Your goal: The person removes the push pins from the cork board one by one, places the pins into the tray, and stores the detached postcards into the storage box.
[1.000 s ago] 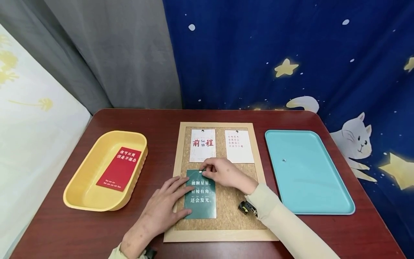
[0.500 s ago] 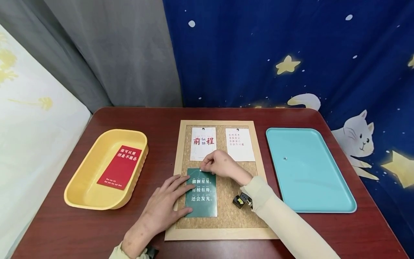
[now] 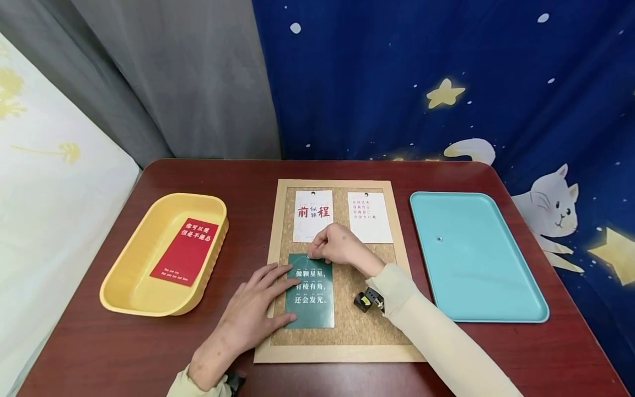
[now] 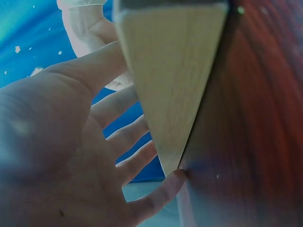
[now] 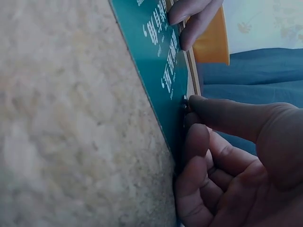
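In the middle of the frame, a green card point(image 3: 317, 317) with white lettering lies on the left part of a wood-framed corkboard point(image 3: 369, 331), below two white cards, one lettered in red and blue point(image 3: 313, 230) and one in red point(image 3: 371, 229). The left hand point(image 3: 248, 311) rests along the green card's left side, fingers extended and spread. The right hand point(image 3: 338, 245) is at the card's top edge, thumb and finger pinching a small, shiny pushpin point(image 5: 185, 98); its point is hidden, so how deep it sits cannot be told.

The step in hand looks like pinning the card to the cork. It would be done well by keeping the left fingers flat so the card cannot slide or turn, holding the pin square to the board, and pressing straight down until its head meets the card. A slanted push could wrinkle or tear the edge.

At the left of the frame, a yellow plastic basin point(image 3: 131, 278) holds a red card point(image 3: 186, 253) with white lettering, lying at a slant towards the right wall. At the right, a shallow turquoise tray point(image 3: 491, 270) holds a tiny shiny piece point(image 3: 439, 239), probably another pin, in its upper left part. Both containers stand on the dark red tabletop point(image 3: 248, 182).
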